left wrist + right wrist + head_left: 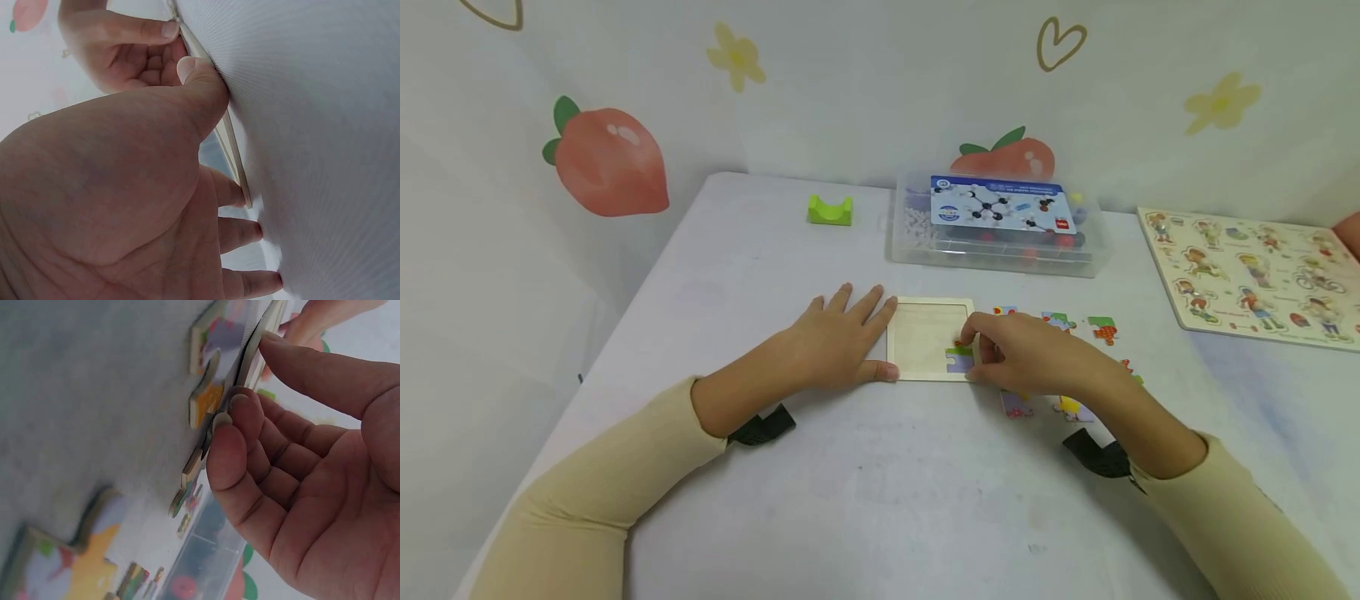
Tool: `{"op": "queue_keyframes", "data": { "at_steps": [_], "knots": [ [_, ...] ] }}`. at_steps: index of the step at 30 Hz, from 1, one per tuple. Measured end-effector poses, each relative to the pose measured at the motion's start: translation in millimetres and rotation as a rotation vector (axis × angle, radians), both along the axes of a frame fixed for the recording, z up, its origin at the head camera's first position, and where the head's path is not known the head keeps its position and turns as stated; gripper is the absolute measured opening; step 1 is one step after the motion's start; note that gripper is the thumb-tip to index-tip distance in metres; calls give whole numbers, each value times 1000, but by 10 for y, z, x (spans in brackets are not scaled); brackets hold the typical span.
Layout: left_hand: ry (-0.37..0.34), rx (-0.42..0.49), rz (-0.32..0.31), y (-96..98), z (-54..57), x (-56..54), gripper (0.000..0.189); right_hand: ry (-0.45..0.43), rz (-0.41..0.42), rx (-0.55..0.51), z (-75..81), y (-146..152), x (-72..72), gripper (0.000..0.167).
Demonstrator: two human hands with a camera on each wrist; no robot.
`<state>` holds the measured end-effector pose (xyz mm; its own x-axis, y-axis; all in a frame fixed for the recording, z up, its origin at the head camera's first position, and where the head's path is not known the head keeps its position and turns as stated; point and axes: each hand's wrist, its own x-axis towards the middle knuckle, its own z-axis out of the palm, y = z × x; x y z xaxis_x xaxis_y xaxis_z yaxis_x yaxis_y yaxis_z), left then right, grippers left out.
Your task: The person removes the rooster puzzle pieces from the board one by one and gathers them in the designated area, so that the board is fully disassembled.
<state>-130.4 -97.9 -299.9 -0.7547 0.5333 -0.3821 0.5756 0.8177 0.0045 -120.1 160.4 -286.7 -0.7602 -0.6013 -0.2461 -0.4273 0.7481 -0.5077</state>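
A square wooden puzzle tray (917,302) lies on the table. My left hand (838,346) is spread flat beside it, with thumb and index finger touching its left edge. In the tray's lower right corner sits a puzzle piece (959,362), green and lilac with a red bit on top. My right hand (1030,354) bends over it, index finger at its top and thumb by the tray's corner. Its remaining fingers (228,453) are curled at the tray's edge in the right wrist view. Part of the piece is hidden under this hand.
Several loose puzzle pieces (1103,329) lie right of the tray, some partly under my right arm. Behind stands a clear plastic case (1000,257) with a molecule-model label. A green curved block (831,212) is at the back; a picture board (1262,275) lies far right.
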Motion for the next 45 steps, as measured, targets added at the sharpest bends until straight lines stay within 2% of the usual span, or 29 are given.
{"op": "queue_keyframes", "data": {
  "at_steps": [8,16,25,35,45],
  "knots": [
    [-3,7,5,-10,-8,1,95,19,10,-19,-12,3,-12,33],
    [-14,5,6,-2,-5,-1,95,7,16,-27,-24,12,-16,30],
    [-8,11,2,-9,-10,-11,95,74,7,-51,-14,-4,-8,35],
    [-7,11,3,-11,-8,-7,95,118,-8,-113,-11,-20,-11,22],
    [-13,15,6,-5,-8,-8,95,95,-8,-167,-1,-23,12,21]
  ]
}}
